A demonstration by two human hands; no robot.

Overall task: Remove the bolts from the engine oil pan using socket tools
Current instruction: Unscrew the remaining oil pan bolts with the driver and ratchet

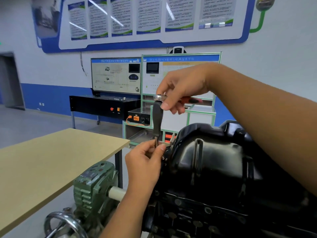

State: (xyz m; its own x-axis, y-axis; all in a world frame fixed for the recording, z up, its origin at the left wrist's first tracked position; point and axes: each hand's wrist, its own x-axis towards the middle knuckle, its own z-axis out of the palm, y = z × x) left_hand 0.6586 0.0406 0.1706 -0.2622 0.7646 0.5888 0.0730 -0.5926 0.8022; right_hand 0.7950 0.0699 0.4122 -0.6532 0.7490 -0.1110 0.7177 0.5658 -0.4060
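Socket tool (157, 121) stands upright beside oil pan (211, 152); right hand (181, 88) grip holds its head; left hand (145, 158) pinches its lower end.

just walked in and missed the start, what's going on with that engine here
A person is working at the edge of the black oil pan on an upturned engine. Their right hand holds the chrome head of a ratchet with a red and black handle, from which a long black extension socket hangs. Their left hand pinches its lower tip, steadying it at the pan's rim.
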